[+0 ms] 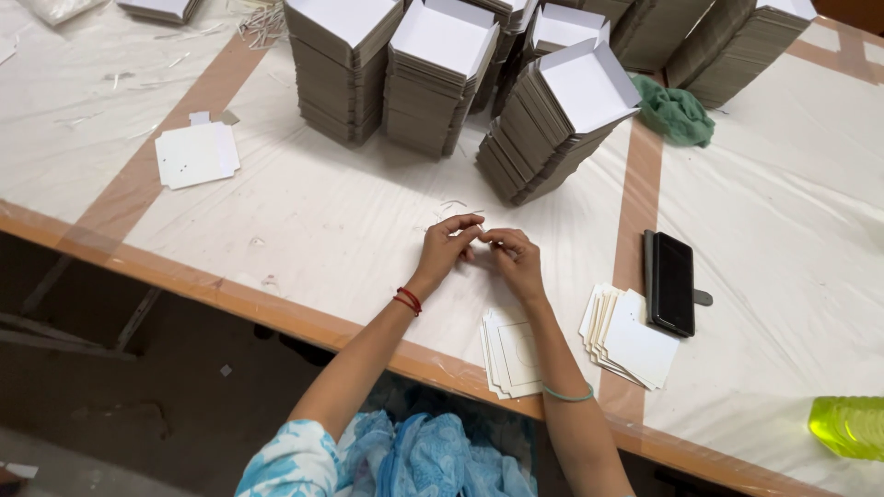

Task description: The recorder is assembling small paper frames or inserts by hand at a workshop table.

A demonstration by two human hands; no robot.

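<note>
My left hand (pixel 448 245) and my right hand (pixel 516 260) meet fingertip to fingertip over the white-covered table (pixel 322 221). Between the pinched fingers sits something tiny and pale, too small to identify. A red thread band circles my left wrist, a green band my right forearm. Under my right wrist lies a small stack of white cards (pixel 509 354) with a circle outline. A second fanned stack of white cards (pixel 631 339) lies further right.
Tall stacks of folded grey-and-white cardboard pieces (pixel 552 124) stand at the back. A black phone (pixel 672 282) lies right of my hands, a green cloth (pixel 675 112) behind it. A single white card (pixel 196 154) lies left; a yellow-green bottle (pixel 852 426) sits at the right edge.
</note>
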